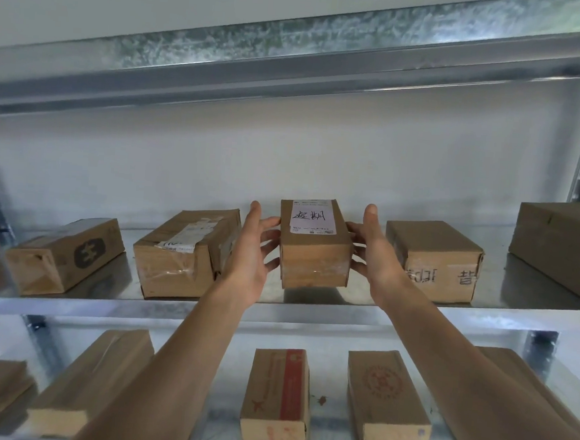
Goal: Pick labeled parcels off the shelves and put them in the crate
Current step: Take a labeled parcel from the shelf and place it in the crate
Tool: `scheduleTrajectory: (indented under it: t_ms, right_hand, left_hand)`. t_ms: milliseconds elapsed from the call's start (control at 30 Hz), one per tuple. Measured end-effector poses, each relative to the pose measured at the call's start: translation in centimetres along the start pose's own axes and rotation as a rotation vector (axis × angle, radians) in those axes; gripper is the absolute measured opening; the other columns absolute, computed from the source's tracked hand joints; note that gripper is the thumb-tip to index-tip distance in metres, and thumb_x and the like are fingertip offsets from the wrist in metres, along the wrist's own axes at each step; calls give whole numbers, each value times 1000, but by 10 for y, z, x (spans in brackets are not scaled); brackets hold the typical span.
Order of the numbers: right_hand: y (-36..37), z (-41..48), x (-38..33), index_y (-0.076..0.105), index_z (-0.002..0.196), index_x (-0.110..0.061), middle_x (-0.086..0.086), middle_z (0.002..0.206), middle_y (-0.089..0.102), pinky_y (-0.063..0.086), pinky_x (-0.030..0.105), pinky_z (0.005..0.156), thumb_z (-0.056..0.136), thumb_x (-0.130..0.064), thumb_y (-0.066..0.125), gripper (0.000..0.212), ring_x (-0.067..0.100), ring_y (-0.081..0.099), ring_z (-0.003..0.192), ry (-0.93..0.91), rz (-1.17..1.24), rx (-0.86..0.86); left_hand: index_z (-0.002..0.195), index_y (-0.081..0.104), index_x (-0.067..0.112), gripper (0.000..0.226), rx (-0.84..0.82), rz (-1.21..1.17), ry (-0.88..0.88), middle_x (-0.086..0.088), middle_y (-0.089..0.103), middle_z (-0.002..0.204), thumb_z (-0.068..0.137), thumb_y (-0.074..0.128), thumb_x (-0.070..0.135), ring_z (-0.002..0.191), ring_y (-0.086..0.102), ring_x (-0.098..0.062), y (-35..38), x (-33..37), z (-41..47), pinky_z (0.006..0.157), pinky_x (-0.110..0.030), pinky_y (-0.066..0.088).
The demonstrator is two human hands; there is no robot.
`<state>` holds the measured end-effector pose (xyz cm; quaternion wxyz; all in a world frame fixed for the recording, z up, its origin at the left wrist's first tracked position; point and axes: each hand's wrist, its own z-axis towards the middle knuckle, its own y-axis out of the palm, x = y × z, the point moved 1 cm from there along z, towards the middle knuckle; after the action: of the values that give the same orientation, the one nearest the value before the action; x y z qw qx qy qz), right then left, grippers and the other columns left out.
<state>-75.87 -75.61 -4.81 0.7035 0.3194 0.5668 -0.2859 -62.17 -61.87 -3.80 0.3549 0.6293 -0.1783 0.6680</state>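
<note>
Reaching up to the upper shelf (309,312), the person has both hands at one labeled parcel (315,252), which stands in the middle of the row with a white label (312,218) on its top. The left hand (255,251) presses its fingertips on the left side and the right hand (373,256) does the same on the right side. The fingers are only a little bent and both thumbs stand up free, so the box is clamped between two open hands, not wrapped. I cannot tell if it rests on the metal or is already a bit lifted.

To my judgement the work is in the picking step for this one box. The crate is not in view, so how many parcels are in it I cannot say. Much seems left: a taped parcel (180,253) and a printed parcel (433,260) stand beside it, and more boxes lie on the lower shelf (331,339), though their labels are hard to see.
</note>
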Motion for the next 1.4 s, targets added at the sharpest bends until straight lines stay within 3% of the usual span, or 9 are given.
scheduleTrajectory:
  t_ms: [267, 400, 667, 833, 967, 1033, 1133, 1267, 1400]
  right_hand:
    - [1, -8, 4, 60, 130, -26, -14, 103, 65, 44, 34, 103, 105, -64, 20, 61, 10, 62, 103, -9, -29, 0]
    - [4, -21, -7, 62, 117, -30, -14, 104, 68, 45, 31, 98, 106, -62, 21, 53, 1, 62, 98, -53, -5, 28]
    - [-6, -82, -42, 76, 81, -47, -20, 102, 75, 38, 47, 118, 100, -74, 26, 60, 12, 65, 114, -162, -21, 178]
    - [-39, -136, -50, 67, 100, -44, -25, 102, 73, 49, 29, 99, 104, -66, 24, 49, 2, 67, 106, -218, -47, 304]
    - [-80, -182, -54, 66, 125, -34, -14, 118, 74, 50, 38, 107, 104, -65, 25, 56, 10, 67, 113, -232, -48, 453]
    - [-103, -205, -54, 68, 120, -35, -15, 114, 75, 51, 39, 106, 105, -64, 25, 54, 10, 68, 113, -235, -56, 516]
    - [-142, -239, -53, 68, 105, -35, -21, 96, 77, 57, 30, 91, 107, -59, 24, 50, 3, 72, 98, -246, -63, 603]
    - [-199, -277, -45, 67, 123, -25, -9, 116, 73, 52, 37, 99, 106, -62, 24, 59, 13, 67, 109, -211, -62, 733]
    - [-269, -311, -34, 68, 116, -27, -8, 112, 72, 51, 37, 97, 106, -63, 25, 57, 15, 67, 107, -169, -65, 819]
  left_hand:
    - [124, 69, 23, 62, 9, -2, -5, -4, 71, 125, 99, 37, 70, 122, 62, -20, -4, -5, -7, 108, -49, 45]
    - [129, 67, 24, 61, -19, -18, 52, -2, 67, 131, 100, 37, 68, 126, 59, -18, -1, 5, -14, 110, -47, 44]
    - [133, 63, 33, 56, -241, -38, 155, 12, 66, 134, 103, 29, 66, 134, 52, -9, 24, 35, -56, 120, -48, 32]
    - [135, 62, 32, 55, -404, -73, 157, 13, 66, 135, 106, 26, 61, 136, 51, -7, 55, 36, -96, 121, -46, 31]
    - [126, 63, 40, 47, -546, -57, 157, 19, 67, 132, 107, 24, 58, 128, 54, 4, 92, 23, -134, 120, -43, 33]
    - [124, 64, 39, 45, -603, -59, 135, 21, 71, 122, 106, 27, 59, 117, 61, 7, 114, 15, -151, 115, -41, 39]
    - [123, 66, 37, 48, -678, -80, 106, 13, 70, 128, 96, 38, 64, 126, 59, -4, 149, 0, -177, 117, -43, 37]
    - [127, 60, 42, 42, -772, -55, 43, 16, 64, 135, 104, 31, 61, 134, 50, -1, 205, -29, -208, 122, -44, 29]
    - [131, 55, 41, 42, -835, -37, -15, 19, 63, 130, 105, 27, 60, 126, 52, 3, 269, -65, -243, 114, -36, 35]
